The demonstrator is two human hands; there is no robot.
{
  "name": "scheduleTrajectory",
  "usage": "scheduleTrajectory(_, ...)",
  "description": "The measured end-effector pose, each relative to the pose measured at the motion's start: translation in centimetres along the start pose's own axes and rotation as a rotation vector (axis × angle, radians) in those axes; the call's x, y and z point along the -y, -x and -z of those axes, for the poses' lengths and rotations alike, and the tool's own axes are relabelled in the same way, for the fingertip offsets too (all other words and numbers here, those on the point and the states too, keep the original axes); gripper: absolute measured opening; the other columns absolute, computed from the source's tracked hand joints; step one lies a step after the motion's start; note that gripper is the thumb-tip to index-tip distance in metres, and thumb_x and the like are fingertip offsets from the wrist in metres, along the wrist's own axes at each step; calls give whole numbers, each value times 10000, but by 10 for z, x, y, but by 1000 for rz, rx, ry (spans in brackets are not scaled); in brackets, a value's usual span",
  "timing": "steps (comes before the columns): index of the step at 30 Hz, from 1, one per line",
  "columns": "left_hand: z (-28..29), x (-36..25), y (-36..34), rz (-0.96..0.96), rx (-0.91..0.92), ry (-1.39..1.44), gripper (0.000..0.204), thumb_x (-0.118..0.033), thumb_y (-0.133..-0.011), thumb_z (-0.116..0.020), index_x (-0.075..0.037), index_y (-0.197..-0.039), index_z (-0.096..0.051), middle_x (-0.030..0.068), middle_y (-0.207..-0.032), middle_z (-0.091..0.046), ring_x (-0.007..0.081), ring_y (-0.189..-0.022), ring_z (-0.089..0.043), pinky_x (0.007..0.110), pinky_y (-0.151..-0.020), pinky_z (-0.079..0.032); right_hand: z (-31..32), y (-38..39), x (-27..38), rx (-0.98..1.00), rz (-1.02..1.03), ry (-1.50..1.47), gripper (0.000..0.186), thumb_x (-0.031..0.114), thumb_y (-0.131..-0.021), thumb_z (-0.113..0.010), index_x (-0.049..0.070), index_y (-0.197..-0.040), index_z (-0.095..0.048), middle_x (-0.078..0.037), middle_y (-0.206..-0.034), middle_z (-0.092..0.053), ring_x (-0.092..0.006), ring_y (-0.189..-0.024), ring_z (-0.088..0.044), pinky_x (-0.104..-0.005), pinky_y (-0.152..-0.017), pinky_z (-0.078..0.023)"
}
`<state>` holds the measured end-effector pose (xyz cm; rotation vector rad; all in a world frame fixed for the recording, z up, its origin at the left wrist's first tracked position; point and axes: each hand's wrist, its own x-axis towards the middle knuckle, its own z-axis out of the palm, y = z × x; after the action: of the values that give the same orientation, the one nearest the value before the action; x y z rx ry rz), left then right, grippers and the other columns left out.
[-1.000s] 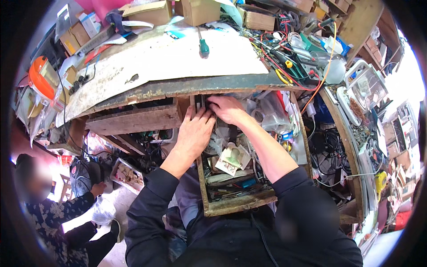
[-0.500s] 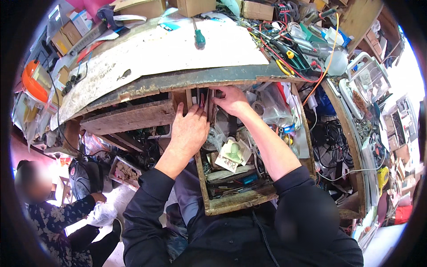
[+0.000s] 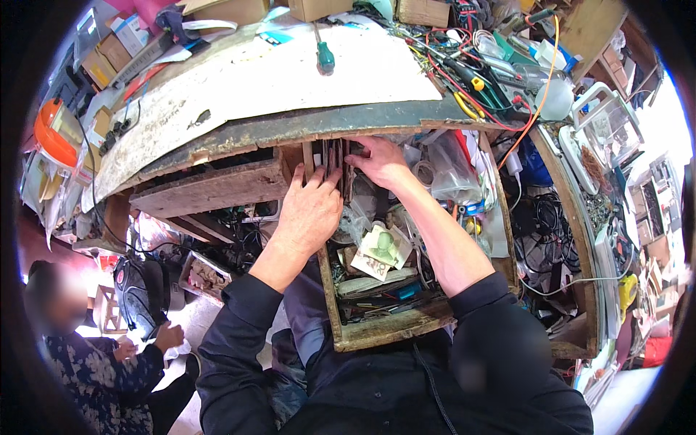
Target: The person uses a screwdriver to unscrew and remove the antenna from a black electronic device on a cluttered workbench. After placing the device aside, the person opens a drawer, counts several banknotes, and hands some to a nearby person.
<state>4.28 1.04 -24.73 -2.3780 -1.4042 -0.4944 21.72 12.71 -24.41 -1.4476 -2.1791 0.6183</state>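
Observation:
At the back of a pulled-out wooden drawer (image 3: 330, 288), my left hand (image 3: 308, 214) rests with fingers apart and tips on some narrow, dark upright pieces (image 3: 336, 156) by the left wall. My right hand (image 3: 380, 163) curls around the top right of those pieces, its fingertips partly hidden, so what exactly it grips is unclear. Below my hands lie banknotes (image 3: 378, 252), clear plastic bags (image 3: 453, 170), a blue item (image 3: 406, 292) and mixed small tools.
A worktop with a white sheet (image 3: 254, 80) holds a green screwdriver (image 3: 324, 56), tangled tools and leads (image 3: 471, 87), and cartons. An open compartment (image 3: 544, 225) full of cables is at right. A seated co-worker (image 3: 87, 370) is at lower left beside a black bag (image 3: 141, 297).
My right hand has shifted slightly up and right, and my left fingertips a little left. The co-worker's hands have risen from the plastic bag. The whole view has shifted slightly.

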Motion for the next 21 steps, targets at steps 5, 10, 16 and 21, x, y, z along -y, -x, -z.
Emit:
scheduleTrajectory(5, 6, 0, -5, -13, 162, -8, 189, -197, -900, -608, -40, -917, -710, 74, -1246, -640, 260, -1234, -540, 552, -1131, -340, -3, -2, -11, 22, 81, -65, 405, 297, -848, -697, 250, -1251, -695, -107, -1254, -686, -342, -1154, -641, -430, -988, -519)
scheduleTrajectory(10, 8, 1, -6, -77, 28, -34, 194, -205, -900, -612, -37, -908, -709, 83, -1225, -641, 261, -1231, -529, 552, -1149, -319, -2, -2, -7, 91, 105, 8, 390, 281, -887, -604, 289, -1267, -690, -88, -1288, -675, -331, -1159, -643, -416, -988, -527)
scheduleTrajectory(16, 3, 1, -5, -43, 98, -29, 195, -210, -899, -615, -45, -873, -717, 97, -1138, -681, 264, -1163, -571, 545, -1153, -319, 0, -3, 4, 188, 87, 180, 405, 261, -944, -513, 267, -1327, -647, -73, -1323, -660, -321, -1204, -617, -413, -1038, -493)
scheduleTrajectory(21, 7, -2, -6, -11, 108, -39, 190, -211, -894, -622, -51, -861, -720, 95, -1058, -707, 264, -1098, -607, 543, -1147, -330, -3, -2, -3, 105, 93, 95, 430, 280, -937, -592, 232, -1364, -603, -102, -1295, -669, -343, -1199, -617, -430, -1028, -497)
